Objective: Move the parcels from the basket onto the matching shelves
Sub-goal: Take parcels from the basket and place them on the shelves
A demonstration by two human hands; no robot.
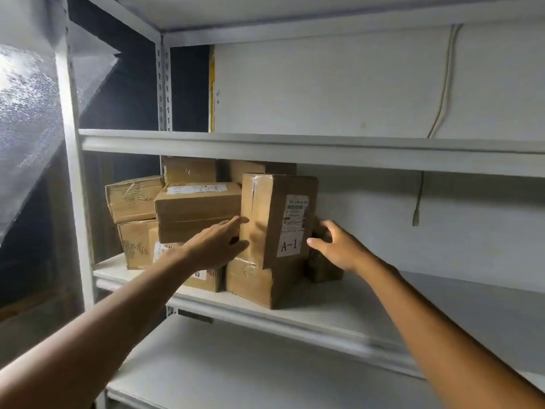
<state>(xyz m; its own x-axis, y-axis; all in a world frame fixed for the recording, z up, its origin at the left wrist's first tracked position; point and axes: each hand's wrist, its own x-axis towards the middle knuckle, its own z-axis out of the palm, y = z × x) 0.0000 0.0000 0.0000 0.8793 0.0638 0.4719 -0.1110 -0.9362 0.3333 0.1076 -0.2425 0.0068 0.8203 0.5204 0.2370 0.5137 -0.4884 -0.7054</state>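
The left hand [218,243] lays straight fingers against the left face of the upright A-1 parcel [280,219]. The right hand [339,246] hangs spread and loosely curled just right of it; whether it touches is unclear. The parcel stands on a lower parcel [259,283] on the middle shelf [368,308]. The hands partly hide the stack [177,208] to the left. About nine parcels show.

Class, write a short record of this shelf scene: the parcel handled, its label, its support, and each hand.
parcel: upright brown box
label: A-1
support: another box on the middle shelf
left hand: straight fingers on the parcel's left face
right hand: open, beside the parcel's right edge; contact unclear
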